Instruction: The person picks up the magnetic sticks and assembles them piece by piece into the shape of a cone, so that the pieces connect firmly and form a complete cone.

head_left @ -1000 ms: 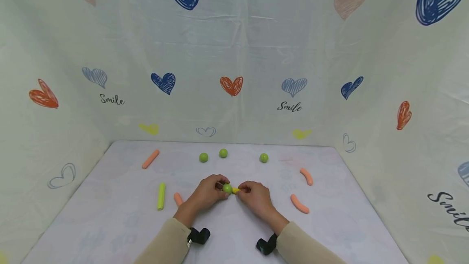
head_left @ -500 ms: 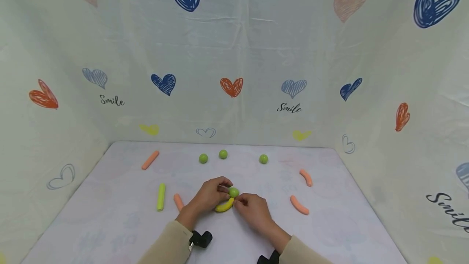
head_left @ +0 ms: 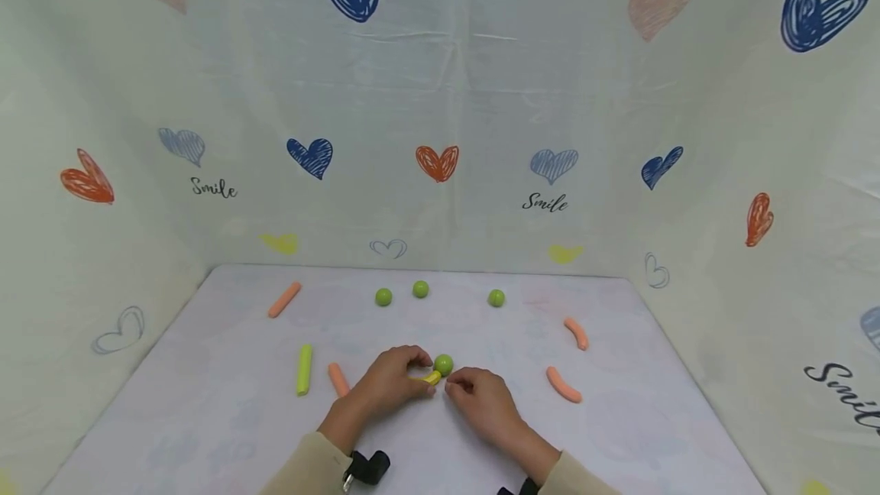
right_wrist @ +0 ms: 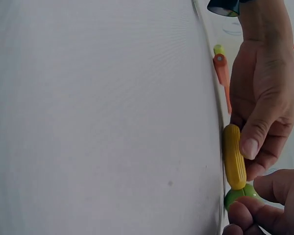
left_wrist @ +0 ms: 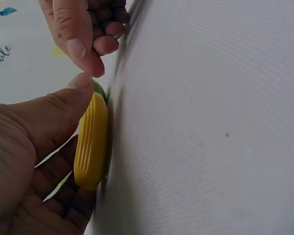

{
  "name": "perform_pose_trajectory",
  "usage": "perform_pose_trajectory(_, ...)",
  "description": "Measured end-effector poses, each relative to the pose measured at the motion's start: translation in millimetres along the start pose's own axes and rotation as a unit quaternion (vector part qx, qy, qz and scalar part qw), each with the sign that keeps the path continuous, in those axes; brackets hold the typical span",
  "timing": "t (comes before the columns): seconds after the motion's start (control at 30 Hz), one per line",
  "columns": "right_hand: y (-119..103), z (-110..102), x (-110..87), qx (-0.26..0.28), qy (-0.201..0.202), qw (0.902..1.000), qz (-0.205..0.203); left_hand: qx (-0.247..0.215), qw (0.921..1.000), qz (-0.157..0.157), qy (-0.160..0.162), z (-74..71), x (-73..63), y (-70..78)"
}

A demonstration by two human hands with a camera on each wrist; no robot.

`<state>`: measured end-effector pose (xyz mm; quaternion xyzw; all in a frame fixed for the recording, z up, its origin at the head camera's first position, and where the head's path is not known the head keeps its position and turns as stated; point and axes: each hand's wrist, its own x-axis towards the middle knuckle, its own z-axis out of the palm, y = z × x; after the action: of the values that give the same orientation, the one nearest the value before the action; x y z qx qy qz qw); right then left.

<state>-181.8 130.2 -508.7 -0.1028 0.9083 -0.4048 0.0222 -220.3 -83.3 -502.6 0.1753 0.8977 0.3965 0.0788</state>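
Observation:
A yellow curved stick with ribbed sides [left_wrist: 90, 147] lies on the table at the front middle. One end points at a green ball [head_left: 443, 364], and they look to be touching. My left hand [head_left: 388, 380] curls its thumb and fingers round the stick, with the thumb along its side in the right wrist view. Just right of the ball is my right hand [head_left: 484, 403], its fingers loosely bent with nothing between them. In the right wrist view its thumb and index finger stand apart beside the green ball [right_wrist: 231, 197].
Three more green balls [head_left: 383, 296] lie towards the back. An orange straight stick [head_left: 285, 300], a light green stick [head_left: 304, 370] and another orange stick [head_left: 338, 379] lie at left. Two curved orange sticks [head_left: 564, 385] are at right. A printed curtain [head_left: 440, 98] stands behind the table.
Both hands have lowered the green ball and yellow stick to the table. The left hand has moved from the ball to the stick. The right hand has come off the stick.

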Motion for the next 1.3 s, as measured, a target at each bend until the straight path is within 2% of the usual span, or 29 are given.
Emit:
perform_pose_trajectory(0.2,10.0,-9.8,-2.3,0.011,0.009,0.9998,0.010,0.022,0.9996,0.006,-0.015,1.1,0.4,0.8)
perform_pose_trajectory(0.43,25.6,-28.5,-8.9,0.010,0.067,0.9971,0.035,0.026,0.9995,0.003,-0.016,1.7,0.4,-1.6)
perform_pose_trajectory(0.57,38.2,-46.0,-15.4,0.014,0.104,0.9939,0.034,0.016,0.9998,0.003,-0.012,1.1,0.2,-4.1)
perform_pose_trajectory(0.73,55.1,-75.2,-26.1,-0.020,0.127,0.9910,0.037,-0.001,1.0000,-0.002,-0.008,0.2,-0.2,-3.8)
perform_pose_trajectory(0.83,66.5,-92.5,-33.4,-0.041,0.124,0.9897,0.058,-0.009,0.9999,-0.005,-0.006,0.0,-0.2,-3.2)
perform_pose_trajectory(1.0,84.6,-112.1,-42.9,-0.066,0.094,0.9884,0.099,-0.014,0.9998,-0.010,-0.007,-0.2,-0.1,-3.3)
perform_pose_trajectory(1.13,93.2,-117.8,-43.2,-0.089,0.071,0.9882,0.102,-0.016,0.9998,-0.008,-0.011,-1.6,-0.3,-3.4)
perform_pose_trajectory(1.3,96.1,-118.4,-38.5,-0.112,0.065,0.9875,0.090,-0.017,0.9997,-0.008,-0.017,-2.1,0.2,-3.6)
